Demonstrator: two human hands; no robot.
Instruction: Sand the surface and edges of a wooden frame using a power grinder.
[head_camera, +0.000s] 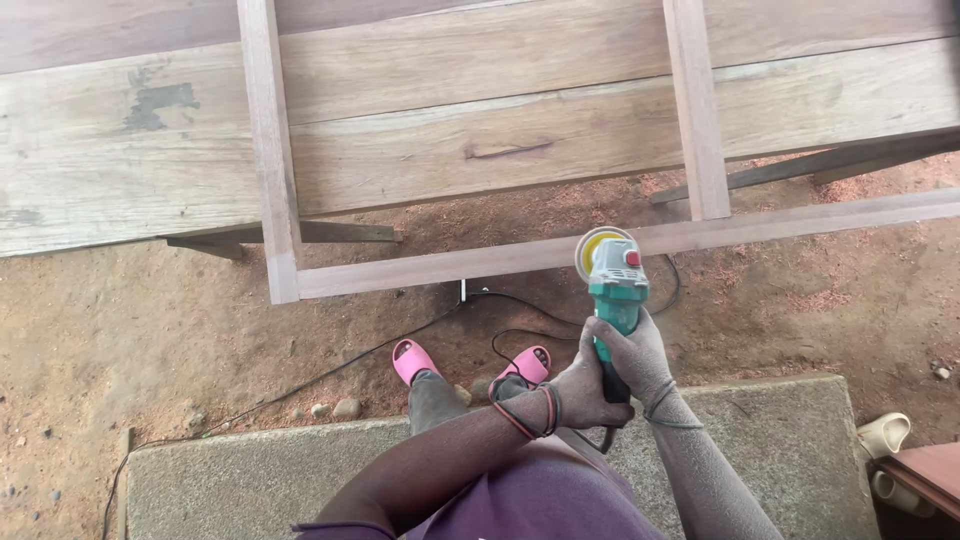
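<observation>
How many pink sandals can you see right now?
2. One pink sandal is on the dirt left of the person's left hand; the other pink sandal is just beside that hand, partly hidden by it.

Both arms stretched fwd, close together. Left hand (585, 390) clenched low, right hand (632, 352) clenched just above, touching; wrists dusty.

Green angle grinder (614, 285) gripped in both hands, left hand (585, 388) low on the handle, right hand (634, 352) just above. Yellow disc (592, 246) touching the near rail of the wooden frame (480, 266). Black cable (340, 360) across sawdust-strewn ground, pink sandals (412, 358) beneath.
</observation>
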